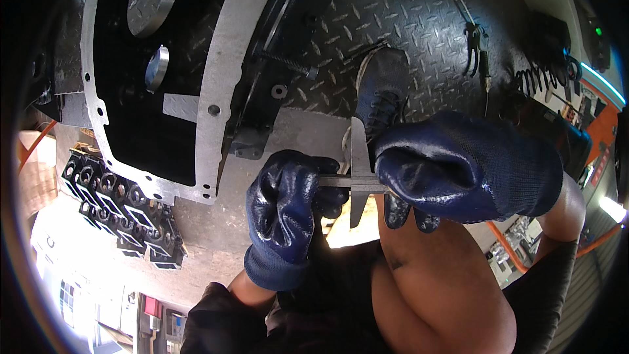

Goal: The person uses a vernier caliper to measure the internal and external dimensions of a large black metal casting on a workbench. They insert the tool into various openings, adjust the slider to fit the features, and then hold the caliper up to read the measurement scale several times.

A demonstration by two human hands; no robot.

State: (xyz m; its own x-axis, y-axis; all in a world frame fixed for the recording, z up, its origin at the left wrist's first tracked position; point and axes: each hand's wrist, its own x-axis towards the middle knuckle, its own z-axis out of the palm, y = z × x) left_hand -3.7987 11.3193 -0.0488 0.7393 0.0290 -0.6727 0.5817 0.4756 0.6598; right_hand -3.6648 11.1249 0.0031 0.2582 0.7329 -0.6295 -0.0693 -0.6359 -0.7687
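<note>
Both of my hands wear blue coated work gloves and hold a metal caliper [358,157] level in front of me. Its long jaw points away from me, and a shorter pointed jaw points back toward my leg. My left hand [283,200] is closed around the left end of the flat bar. From the right, my right hand [445,170] grips the caliper close to the jaws, its fingers curled under and covering that end. No part is visible between the jaws.
A large machined metal frame [213,85] stands at the left, beside a black part with a bolt [288,64] and washers [278,91]. Dark tread plate [327,26] lies beyond my shoe [383,85]. An air blow gun [481,59] hangs at the right; several black blocks [124,203] sit lower left.
</note>
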